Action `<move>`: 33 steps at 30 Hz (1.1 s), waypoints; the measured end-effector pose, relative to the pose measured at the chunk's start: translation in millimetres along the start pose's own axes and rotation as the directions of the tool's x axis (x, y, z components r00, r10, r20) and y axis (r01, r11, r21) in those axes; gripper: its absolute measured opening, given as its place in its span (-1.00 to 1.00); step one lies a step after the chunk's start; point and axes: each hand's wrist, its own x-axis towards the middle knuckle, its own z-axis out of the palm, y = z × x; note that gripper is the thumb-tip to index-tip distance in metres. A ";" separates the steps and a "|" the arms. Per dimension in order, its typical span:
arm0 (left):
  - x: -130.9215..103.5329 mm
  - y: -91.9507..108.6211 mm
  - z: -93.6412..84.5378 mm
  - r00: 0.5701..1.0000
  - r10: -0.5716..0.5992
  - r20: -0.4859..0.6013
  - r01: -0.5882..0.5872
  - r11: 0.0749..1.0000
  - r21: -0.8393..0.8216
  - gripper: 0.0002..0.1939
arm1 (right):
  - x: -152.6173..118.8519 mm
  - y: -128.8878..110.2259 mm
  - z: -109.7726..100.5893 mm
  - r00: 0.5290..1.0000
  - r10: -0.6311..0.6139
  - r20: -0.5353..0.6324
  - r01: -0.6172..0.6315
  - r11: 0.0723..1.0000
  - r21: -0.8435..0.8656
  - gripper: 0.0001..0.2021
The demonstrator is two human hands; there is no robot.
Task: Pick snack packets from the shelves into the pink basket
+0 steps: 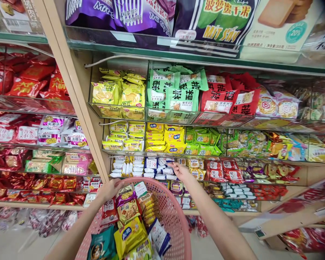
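Note:
A pink plastic basket (186, 224) with a perforated wall is in front of me. My left hand (112, 189) is closed around its rim at the far left. Inside are a yellow snack packet (130, 235), a teal packet (101, 243), a red packet (109, 212), a white-and-blue packet (159, 234) and several others. My right hand (181, 171) reaches past the basket to a low shelf, its fingers stretched toward white-and-blue packets (151, 163). Its fingertips are at these packets; no packet is clearly held.
Shelves with clear front panels hold yellow packets (105, 93), green packets (182, 99) and red packets (230, 99). Large snack bags (219, 21) hang over the upper edge. A wooden upright (70, 86) divides the left shelves. A slanted panel (295, 206) juts in at right.

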 end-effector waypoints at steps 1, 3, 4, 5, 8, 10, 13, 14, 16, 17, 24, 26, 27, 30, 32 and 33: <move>0.0 0.2 -0.3 1.000 0.000 0.000 0.000 1.000 -0.001 -0.41 | 2.7 0.8 0.7 1.000 0.013 0.004 -0.013 1.000 0.010 -0.84; 0.4 0.4 -0.8 1.000 -0.002 0.002 0.002 1.000 -0.005 -0.40 | 7.6 2.3 2.0 1.000 0.029 0.009 -0.029 0.999 0.026 -0.84; 0.6 0.2 -0.9 1.000 -0.005 0.001 0.005 1.000 -0.006 -0.40 | 9.7 3.1 2.4 0.999 0.034 0.011 -0.034 0.999 0.031 -0.84; 0.9 -0.1 -0.8 1.000 -0.009 0.002 0.009 1.000 -0.007 -0.39 | 11.6 4.1 2.6 0.999 0.037 0.014 -0.038 0.999 0.034 -0.85; 1.7 -1.2 -0.3 1.000 -0.013 0.002 0.013 1.000 -0.004 -0.38 | 15.6 7.7 2.7 0.999 0.043 0.026 -0.044 0.999 0.030 -0.86; 1.9 -1.7 0.2 1.000 -0.010 0.001 0.010 1.000 0.000 -0.38 | 17.0 9.9 2.6 0.999 0.041 0.035 -0.042 0.999 0.022 -0.86; 2.4 -2.8 1.1 1.000 -0.009 0.001 0.009 1.000 0.002 -0.38 | 18.6 11.4 3.8 0.999 0.035 0.035 -0.036 0.999 0.020 -0.85; 2.6 -3.2 1.5 1.000 -0.011 0.000 0.011 1.000 0.002 -0.39 | 19.2 11.5 4.5 0.999 0.036 0.032 -0.036 0.999 0.022 -0.84; 3.2 -4.1 2.4 1.000 -0.013 0.000 0.013 1.000 0.000 -0.39 | 20.6 11.3 6.4 0.999 0.038 0.024 -0.039 0.999 0.028 -0.83; 3.4 -4.5 2.8 1.000 -0.013 -0.001 0.013 1.000 -0.002 -0.39 | 21.4 11.2 7.3 0.999 0.041 0.020 -0.041 0.999 0.030 -0.82; 3.1 -5.2 2.9 1.000 0.008 -0.008 -0.008 1.000 -0.013 -0.37 | 23.6 12.4 10.5 0.998 0.059 -0.022 -0.058 0.997 0.043 -0.88; 2.9 -5.3 2.9 1.000 0.015 -0.015 -0.015 1.000 -0.016 -0.38 | 22.7 13.2 10.4 0.997 0.060 -0.041 -0.058 0.997 0.051 -0.96; 2.8 -5.2 2.9 1.000 0.014 -0.015 -0.014 1.000 -0.012 -0.39 | 22.1 13.8 10.3 0.997 0.058 -0.050 -0.055 0.997 0.055 -0.94; 1.8 -4.3 2.4 1.000 0.005 -0.013 -0.005 1.000 0.010 -0.40 | 19.9 16.6 9.7 0.997 0.030 -0.070 -0.025 0.998 0.066 -0.88; 0.7 -2.7 1.4 1.000 0.005 -0.014 -0.005 1.000 0.003 -0.40 | 18.5 19.6 8.9 0.997 -0.010 -0.082 0.016 0.997 0.069 -0.88; 0.1 -1.7 0.8 1.000 0.006 -0.015 -0.006 1.000 -0.005 -0.40 | 17.9 21.4 8.3 0.995 -0.036 -0.088 0.042 0.997 0.069 -0.88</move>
